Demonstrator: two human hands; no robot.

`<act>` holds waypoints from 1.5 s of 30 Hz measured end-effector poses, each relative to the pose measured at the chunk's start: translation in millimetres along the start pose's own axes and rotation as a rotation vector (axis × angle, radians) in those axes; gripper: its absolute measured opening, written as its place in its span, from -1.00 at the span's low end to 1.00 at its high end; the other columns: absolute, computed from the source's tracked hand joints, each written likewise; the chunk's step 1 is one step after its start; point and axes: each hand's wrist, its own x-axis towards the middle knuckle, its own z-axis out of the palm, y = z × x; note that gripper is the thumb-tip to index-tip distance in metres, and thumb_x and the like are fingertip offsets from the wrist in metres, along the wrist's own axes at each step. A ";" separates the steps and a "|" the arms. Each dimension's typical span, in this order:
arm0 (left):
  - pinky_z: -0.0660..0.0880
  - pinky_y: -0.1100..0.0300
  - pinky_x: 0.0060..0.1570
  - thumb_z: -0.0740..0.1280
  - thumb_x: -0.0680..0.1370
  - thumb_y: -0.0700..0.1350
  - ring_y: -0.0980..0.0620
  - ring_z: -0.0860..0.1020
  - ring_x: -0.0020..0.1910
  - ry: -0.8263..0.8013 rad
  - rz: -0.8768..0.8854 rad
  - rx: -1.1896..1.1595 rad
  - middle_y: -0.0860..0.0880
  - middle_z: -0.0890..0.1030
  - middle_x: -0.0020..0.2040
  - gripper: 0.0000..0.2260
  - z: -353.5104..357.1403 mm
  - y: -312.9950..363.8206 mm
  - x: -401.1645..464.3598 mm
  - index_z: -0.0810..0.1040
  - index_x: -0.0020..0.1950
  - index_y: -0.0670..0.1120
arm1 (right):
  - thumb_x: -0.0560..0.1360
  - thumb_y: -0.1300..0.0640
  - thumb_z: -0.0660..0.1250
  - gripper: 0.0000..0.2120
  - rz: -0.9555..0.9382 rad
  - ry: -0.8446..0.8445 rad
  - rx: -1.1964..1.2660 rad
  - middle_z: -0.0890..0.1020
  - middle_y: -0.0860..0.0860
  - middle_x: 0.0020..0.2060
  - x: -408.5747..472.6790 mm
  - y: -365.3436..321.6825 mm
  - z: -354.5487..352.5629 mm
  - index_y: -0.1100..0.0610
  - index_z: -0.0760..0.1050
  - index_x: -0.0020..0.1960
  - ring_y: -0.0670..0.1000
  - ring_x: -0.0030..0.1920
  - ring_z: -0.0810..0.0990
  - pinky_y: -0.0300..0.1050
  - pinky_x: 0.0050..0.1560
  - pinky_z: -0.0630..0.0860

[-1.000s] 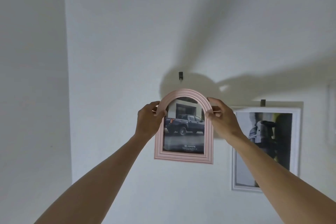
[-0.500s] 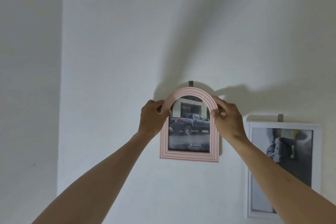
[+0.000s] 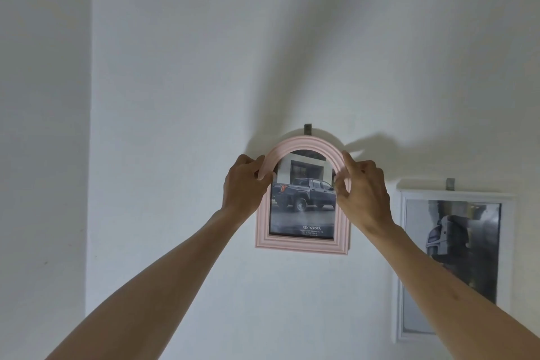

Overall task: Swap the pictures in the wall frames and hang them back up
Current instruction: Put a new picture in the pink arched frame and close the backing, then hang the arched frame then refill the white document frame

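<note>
1. Both hands are up on the pink arched frame (image 3: pixel 302 245), which sits against the white wall (image 3: pixel 175 67), its top right under a small dark hook (image 3: pixel 307 129). Can't tell if it's actually caught on the hook or just held there
2. Left hand (image 3: pixel 244 190) grips the left shoulder of the arch, fingers curled around the edge with the thumb on the front
3. Right hand (image 3: pixel 363 193) is on the right shoulder of the arch. Its fingers (image 3: pixel 349 161) are curled on the front moulding, thumb down by the inner edge, so it's holding the frame too
4. Picture in the pink frame is a dark pickup truck (image 3: pixel 304 194) in front of a building, with TOYOTA printed along the bottom
5. Off to the right and a bit lower, well apart from the pink one, a white rectangular frame (image 3: pixel 399 272) hangs under its own hook (image 3: pixel 450 184). The right forearm covers its lower left part. Its picture is greyish and blurry, can't really make out what it is
</note>
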 end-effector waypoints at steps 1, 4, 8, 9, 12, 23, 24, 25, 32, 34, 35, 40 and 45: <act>0.52 0.10 -0.07 0.39 0.51 -0.02 -0.02 0.55 -0.19 0.002 0.000 -0.020 0.02 0.50 -0.12 -0.85 -0.2 -0.2 -0.3 0.65 0.05 0.04 | 0.52 0.17 0.29 -0.48 -0.008 -0.003 0.000 0.58 0.07 0.02 0.4 2.3 0.9 0.03 0.33 0.47 0.17 0.10 0.46 -0.04 -0.22 0.46; 0.53 0.07 -0.04 0.38 0.51 -0.01 -0.01 0.55 -0.19 0.008 0.003 -0.044 0.03 0.49 -0.12 -0.86 0.1 -1.9 0.1 0.65 0.05 0.10 | 0.50 0.22 0.33 -0.49 0.027 0.019 0.083 0.60 0.02 -0.01 1.8 3.6 2.0 0.02 0.38 0.43 0.17 0.11 0.46 -0.09 -0.20 0.37; 0.54 0.05 -0.03 0.38 0.51 0.02 0.01 0.54 -0.20 -0.003 0.028 -0.047 0.05 0.48 -0.13 -0.86 0.5 -5.3 -0.4 0.63 0.06 0.13 | 0.51 0.19 0.33 -0.53 0.039 0.050 0.098 0.59 0.07 -0.01 1.5 0.8 5.7 0.00 0.38 0.40 0.21 0.09 0.46 0.00 -0.15 0.45; 0.54 0.05 -0.03 0.38 0.51 0.02 0.01 0.54 -0.20 -0.006 0.026 -0.055 0.05 0.48 -0.13 -0.86 0.2 -5.9 -0.7 0.63 0.06 0.13 | 0.51 0.18 0.33 -0.54 0.042 0.051 0.099 0.58 0.08 0.00 1.6 0.8 7.1 0.00 0.38 0.39 0.22 0.09 0.46 0.02 -0.13 0.46; 0.54 0.03 -0.03 0.39 0.51 0.01 -0.01 0.54 -0.20 -0.007 0.030 -0.068 0.03 0.48 -0.14 -0.85 -0.9 -5.6 -0.5 0.64 0.06 0.12 | 0.51 0.19 0.34 -0.54 0.067 0.069 0.117 0.55 0.14 0.01 0.7 -1.4 6.1 0.01 0.41 0.39 0.23 0.08 0.46 0.04 -0.11 0.46; 0.57 0.06 0.05 0.42 0.51 0.05 -0.01 0.58 -0.15 0.043 0.031 -0.064 -0.01 0.53 -0.04 -0.71 3.8 -3.4 -7.8 0.59 0.20 0.02 | 0.48 0.19 0.37 -0.60 0.002 0.058 0.176 0.62 -0.10 -0.06 0.2 3.6 -1.8 0.10 0.40 0.29 0.15 0.04 0.47 0.01 -0.12 0.45; 0.57 0.05 0.06 0.42 0.50 0.05 -0.02 0.58 -0.13 0.044 0.019 -0.068 -0.02 0.53 -0.02 -0.68 4.7 -3.3 -8.5 0.58 0.22 0.01 | 0.48 0.20 0.38 -0.61 -0.004 0.056 0.186 0.62 -0.11 -0.07 -0.1 3.5 -3.8 0.11 0.41 0.28 0.15 0.04 0.47 0.03 -0.10 0.46; 0.57 0.04 0.07 0.42 0.50 0.05 -0.03 0.58 -0.12 0.046 0.007 -0.071 -0.03 0.53 0.01 -0.66 5.3 -2.9 -9.3 0.57 0.24 -0.01 | 0.48 0.21 0.38 -0.63 -0.012 0.051 0.193 0.63 -0.12 -0.08 -0.4 3.7 -5.4 0.13 0.42 0.27 0.14 0.04 0.47 0.03 -0.09 0.46; 0.54 0.01 0.07 0.44 0.48 0.08 -0.01 0.54 0.01 0.148 -0.056 -0.068 -0.02 0.48 0.14 -0.51 6.3 -0.7 -17.8 0.50 0.36 -0.06 | 0.50 0.05 0.38 -0.65 0.018 0.009 0.213 0.57 -0.02 0.02 -7.0 13.7 -24.0 0.04 0.42 0.25 0.08 0.11 0.49 0.04 0.05 0.50; 0.52 0.02 0.11 0.43 0.48 0.09 -0.01 0.49 0.13 0.221 -0.033 -0.044 -0.04 0.45 0.18 -0.51 8.3 3.9 -21.8 0.49 0.36 -0.07 | 0.51 -0.04 0.37 -0.58 0.063 0.027 0.221 0.52 0.04 0.07 -8.4 19.6 -33.2 0.02 0.41 0.32 0.06 0.16 0.50 0.00 0.09 0.50; 0.49 0.03 0.15 0.43 0.48 0.08 -0.01 0.45 0.18 0.254 -0.013 -0.032 -0.05 0.44 0.20 -0.51 9.7 8.1 -23.9 0.49 0.36 -0.07 | 0.51 -0.06 0.37 -0.56 0.066 0.043 0.220 0.52 0.04 0.09 -9.2 23.1 -38.2 0.02 0.41 0.34 0.05 0.17 0.51 0.00 0.10 0.50; 0.42 0.05 0.24 0.42 0.48 0.06 -0.02 0.40 0.21 0.256 0.107 -0.047 -0.07 0.46 0.22 -0.59 31.6 48.8 -40.2 0.50 0.27 -0.05 | 0.51 -0.09 0.38 -0.55 0.071 0.161 0.175 0.54 0.03 0.12 -15.5 51.6 -70.2 0.04 0.44 0.33 0.05 0.16 0.52 -0.05 0.05 0.48; 0.54 0.16 0.01 0.42 0.50 0.03 0.00 0.52 0.07 0.123 0.209 -0.253 -0.04 0.52 0.14 -0.65 81.0 98.5 -74.4 0.53 0.22 -0.09 | 0.51 -0.08 0.38 -0.54 0.122 0.177 0.123 0.51 0.07 0.22 -30.9 106.0 -103.9 0.07 0.44 0.34 0.09 0.24 0.47 0.05 0.14 0.52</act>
